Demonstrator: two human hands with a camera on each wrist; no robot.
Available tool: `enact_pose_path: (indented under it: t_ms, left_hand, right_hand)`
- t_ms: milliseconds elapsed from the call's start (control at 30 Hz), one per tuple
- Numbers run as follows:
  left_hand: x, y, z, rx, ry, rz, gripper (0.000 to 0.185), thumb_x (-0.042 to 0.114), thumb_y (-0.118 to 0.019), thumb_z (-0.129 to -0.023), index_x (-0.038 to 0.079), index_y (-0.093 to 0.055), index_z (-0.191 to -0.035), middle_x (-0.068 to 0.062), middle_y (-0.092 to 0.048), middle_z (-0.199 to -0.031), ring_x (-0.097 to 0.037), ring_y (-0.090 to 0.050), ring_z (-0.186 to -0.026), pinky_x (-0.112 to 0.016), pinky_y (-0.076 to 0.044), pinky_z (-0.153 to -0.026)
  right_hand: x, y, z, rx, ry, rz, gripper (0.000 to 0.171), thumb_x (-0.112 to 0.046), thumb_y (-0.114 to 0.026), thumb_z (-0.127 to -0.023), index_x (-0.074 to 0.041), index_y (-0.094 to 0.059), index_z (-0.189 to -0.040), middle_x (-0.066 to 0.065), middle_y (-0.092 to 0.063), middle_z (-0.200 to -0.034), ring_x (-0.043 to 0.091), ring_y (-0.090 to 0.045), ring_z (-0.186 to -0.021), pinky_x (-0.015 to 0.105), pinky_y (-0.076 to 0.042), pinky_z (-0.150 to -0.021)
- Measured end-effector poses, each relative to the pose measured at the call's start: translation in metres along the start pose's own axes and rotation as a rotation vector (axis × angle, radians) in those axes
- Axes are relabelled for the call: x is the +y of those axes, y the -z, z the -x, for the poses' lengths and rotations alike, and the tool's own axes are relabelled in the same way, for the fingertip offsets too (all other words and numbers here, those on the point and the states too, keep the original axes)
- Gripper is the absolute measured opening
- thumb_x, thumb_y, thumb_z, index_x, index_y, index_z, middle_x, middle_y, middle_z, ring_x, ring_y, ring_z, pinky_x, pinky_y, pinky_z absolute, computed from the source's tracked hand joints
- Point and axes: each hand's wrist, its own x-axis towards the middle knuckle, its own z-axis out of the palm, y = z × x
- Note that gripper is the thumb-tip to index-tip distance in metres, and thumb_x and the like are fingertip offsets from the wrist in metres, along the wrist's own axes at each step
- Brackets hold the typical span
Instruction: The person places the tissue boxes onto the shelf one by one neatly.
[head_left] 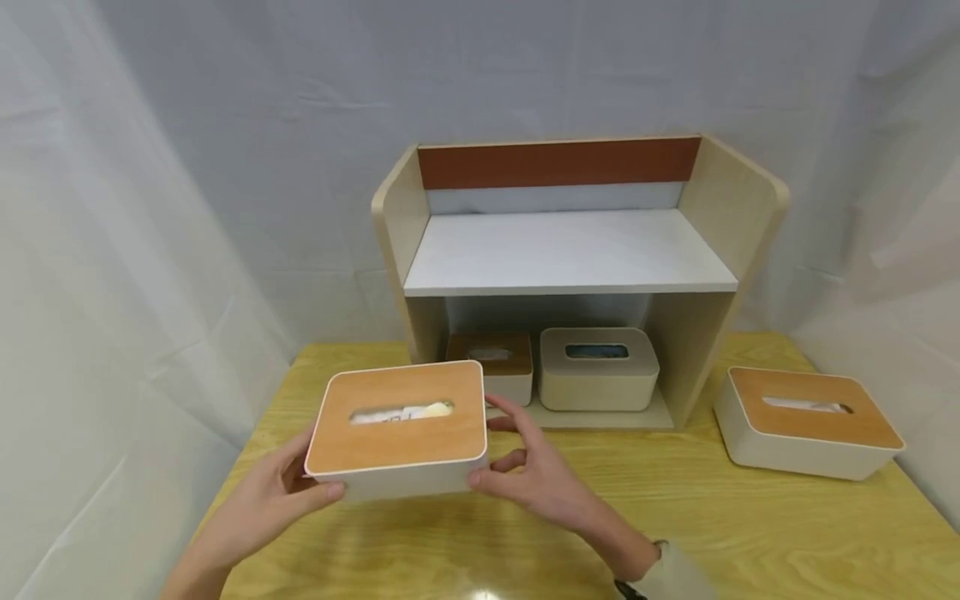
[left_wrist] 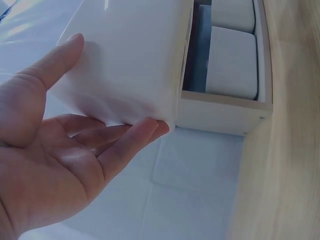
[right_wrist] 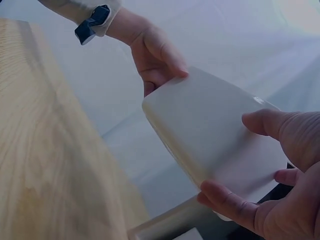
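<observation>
- A person holds a white box with an orange wood-look lid (head_left: 397,446) in both hands, raised above a yellow wood-grain table (head_left: 675,508), in front of and to the left of a small shelf.
- The left hand (head_left: 262,504) grips the left end, thumb on the near side and fingers tucked around the corner.
- The right hand (head_left: 536,479) grips the right end, thumb on the near corner, fingers reaching along the end wall.
- The held box has a long slot in its lid; something pale shows inside, too unclear to name.
- The shelf (head_left: 570,254) has a bare white upper board. On its lower level sit a smaller brown-topped box (head_left: 513,389), partly hidden behind the held one, and, just beside it on the right, a cream box with a grey top (head_left: 600,383).
- Another orange-lidded box (head_left: 813,425) rests on the table, right of the shelf and apart from it.
- The step in hand looks like carrying or positioning the box with a two-handed hold.
- The next move seems to call for an even grip and a level lid; near the shelf, the box would need to clear its side panel.
</observation>
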Motion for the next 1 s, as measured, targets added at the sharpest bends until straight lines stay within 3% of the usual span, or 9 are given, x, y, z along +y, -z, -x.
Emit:
enact_pose_path:
  t_ms: [100,267,333,400,600,667,800,1000]
  left_hand:
    - [0.008,0.000,-0.004,0.011,-0.014,-0.022,0.077,-0.001,-0.067,-0.092,0.001,-0.024,-0.156,0.005,-0.060,-0.135,-0.011,-0.065,-0.108,-0.028,-0.057,-0.082]
    - [0.025,-0.001,-0.013,0.061,-0.007,-0.055,0.074,0.003,-0.068,-0.092,0.003,-0.029,-0.155,-0.023,-0.055,-0.137,-0.010,-0.065,-0.106,-0.029,-0.057,-0.081]
    - [0.031,-0.001,-0.017,0.086,-0.023,-0.073,0.073,0.003,-0.069,-0.091,0.004,-0.032,-0.154,-0.026,-0.055,-0.136,-0.010,-0.065,-0.106,-0.028,-0.057,-0.080]
    - [0.037,-0.001,-0.021,0.104,-0.050,-0.085,0.072,0.001,-0.068,-0.091,0.005,-0.033,-0.154,-0.021,-0.056,-0.136,-0.010,-0.065,-0.105,-0.027,-0.057,-0.080]
    - [0.050,-0.001,-0.032,0.121,-0.128,-0.079,0.071,-0.005,-0.065,-0.091,0.009,-0.035,-0.154,0.010,-0.059,-0.131,-0.013,-0.066,-0.101,-0.027,-0.057,-0.076]
    - [0.054,-0.001,-0.037,0.129,-0.149,-0.080,0.071,-0.007,-0.065,-0.091,0.008,-0.036,-0.154,0.014,-0.059,-0.131,-0.013,-0.067,-0.100,-0.026,-0.057,-0.077]
    - [0.063,-0.001,-0.046,0.161,-0.168,-0.113,0.070,-0.006,-0.066,-0.090,0.009,-0.038,-0.153,0.013,-0.059,-0.130,-0.012,-0.067,-0.097,-0.025,-0.057,-0.076]
    - [0.077,-0.002,-0.063,0.216,-0.148,-0.205,0.067,0.005,-0.067,-0.093,0.019,-0.041,-0.153,-0.006,-0.060,-0.131,-0.010,-0.063,-0.097,-0.023,-0.056,-0.074]
  right_hand:
    - [-0.009,0.006,0.001,0.007,0.028,0.022,0.086,-0.015,-0.077,-0.086,-0.025,-0.027,-0.156,0.024,-0.037,-0.146,0.028,-0.068,-0.092,0.038,-0.057,-0.073]
    - [-0.025,0.015,0.003,0.029,0.060,0.062,0.085,-0.015,-0.077,-0.087,-0.025,-0.028,-0.156,0.024,-0.040,-0.145,0.026,-0.069,-0.091,0.036,-0.057,-0.072]
    - [-0.031,0.017,0.004,0.043,0.073,0.077,0.084,-0.016,-0.077,-0.087,-0.025,-0.029,-0.156,0.023,-0.041,-0.143,0.026,-0.069,-0.090,0.035,-0.057,-0.072]
    - [-0.036,0.020,0.005,0.058,0.083,0.085,0.085,-0.016,-0.077,-0.087,-0.025,-0.029,-0.156,0.022,-0.043,-0.142,0.026,-0.069,-0.089,0.035,-0.056,-0.071]
    - [-0.052,0.027,0.007,0.086,0.124,0.121,0.086,-0.012,-0.077,-0.087,-0.024,-0.029,-0.157,0.022,-0.044,-0.140,0.023,-0.068,-0.085,0.032,-0.057,-0.072]
    - [-0.058,0.031,0.008,0.082,0.148,0.141,0.086,-0.010,-0.075,-0.087,-0.022,-0.027,-0.158,0.021,-0.044,-0.141,0.022,-0.068,-0.084,0.032,-0.057,-0.073]
    - [-0.069,0.038,0.009,0.080,0.185,0.187,0.087,-0.007,-0.073,-0.088,-0.023,-0.025,-0.159,0.020,-0.044,-0.140,0.021,-0.068,-0.083,0.030,-0.057,-0.072]
    - [-0.083,0.050,0.007,0.128,0.213,0.245,0.086,-0.008,-0.073,-0.089,-0.026,-0.026,-0.158,0.018,-0.045,-0.142,0.022,-0.068,-0.087,0.031,-0.058,-0.073]
